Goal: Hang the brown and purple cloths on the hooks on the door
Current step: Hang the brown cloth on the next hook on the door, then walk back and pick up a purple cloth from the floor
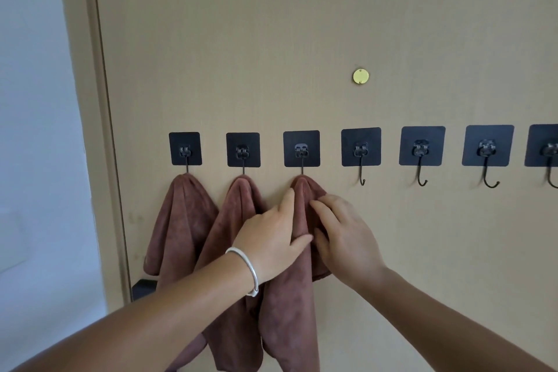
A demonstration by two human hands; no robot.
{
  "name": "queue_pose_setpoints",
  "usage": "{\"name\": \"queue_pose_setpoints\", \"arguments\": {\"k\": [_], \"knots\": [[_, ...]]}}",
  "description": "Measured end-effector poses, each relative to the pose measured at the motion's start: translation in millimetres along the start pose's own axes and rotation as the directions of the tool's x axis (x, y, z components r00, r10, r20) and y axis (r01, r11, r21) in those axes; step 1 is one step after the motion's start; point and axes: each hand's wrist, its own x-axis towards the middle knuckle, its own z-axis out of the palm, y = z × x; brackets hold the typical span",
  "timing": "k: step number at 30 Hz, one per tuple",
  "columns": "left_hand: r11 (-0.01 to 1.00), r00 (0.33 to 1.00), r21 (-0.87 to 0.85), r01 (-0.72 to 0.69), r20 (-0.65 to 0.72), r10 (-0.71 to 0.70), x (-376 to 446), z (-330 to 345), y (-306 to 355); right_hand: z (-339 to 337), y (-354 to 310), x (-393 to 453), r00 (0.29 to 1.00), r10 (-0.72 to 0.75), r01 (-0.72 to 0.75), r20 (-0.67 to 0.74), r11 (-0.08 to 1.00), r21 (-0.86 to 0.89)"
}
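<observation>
A row of black stick-on hooks runs across the beige door [271, 39]. Three brown cloths hang from the three leftmost hooks: one at the far left [181, 220], one in the middle [232, 214], one on the third hook [302, 148]. That third brown cloth [290, 305] is between my hands. My left hand [271, 235], with a silver bangle on the wrist, pinches its fold between thumb and fingers. My right hand [341, 232] lies with straight fingers on the cloth's right side. No purple cloth is in view.
Several bare hooks follow to the right, the nearest one [361, 157] just beside my right hand, the last cut by the frame edge. A round brass peephole cover [360, 76] sits above them. The door frame and a pale wall [36, 160] are at the left.
</observation>
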Motion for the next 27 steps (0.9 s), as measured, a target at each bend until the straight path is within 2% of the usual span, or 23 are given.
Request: {"name": "queue_pose_setpoints", "arguments": {"k": [2,6,9,12,15,22,27], "knots": [[0.998,0.998,0.065,0.016,0.061,-0.020,-3.0,7.5,-4.6,2.5,3.7,-2.8,0.999,-0.032,0.033,0.034,0.998,-0.051],[0.998,0.995,0.028,0.062,0.073,-0.064,-4.4,9.8,-10.7,0.0,11.3,-5.7,0.995,-0.085,0.089,0.047,0.990,-0.111],[1.000,0.998,-0.004,0.031,-0.049,-0.031,0.6,4.1,-6.5,-6.5,13.1,-3.5,0.996,-0.085,0.085,0.008,0.991,-0.107],[0.988,0.972,0.135,-0.074,-0.214,0.102,9.2,-5.3,3.2,-16.0,12.9,-2.6,0.998,-0.063,0.060,-0.030,0.993,-0.106],[0.969,0.953,0.210,-0.133,-0.241,0.183,14.5,-8.2,16.9,-28.1,14.2,-8.5,0.997,-0.051,0.044,-0.051,0.991,-0.129],[0.966,0.964,0.215,-0.144,-0.189,0.186,23.9,12.0,51.5,-63.0,35.1,-26.1,0.994,0.109,-0.102,0.010,0.952,-0.290],[0.959,0.943,0.128,-0.252,-0.190,0.273,41.8,26.1,77.8,-91.8,45.5,-40.1,0.970,0.243,-0.235,-0.026,0.895,-0.380]]}}
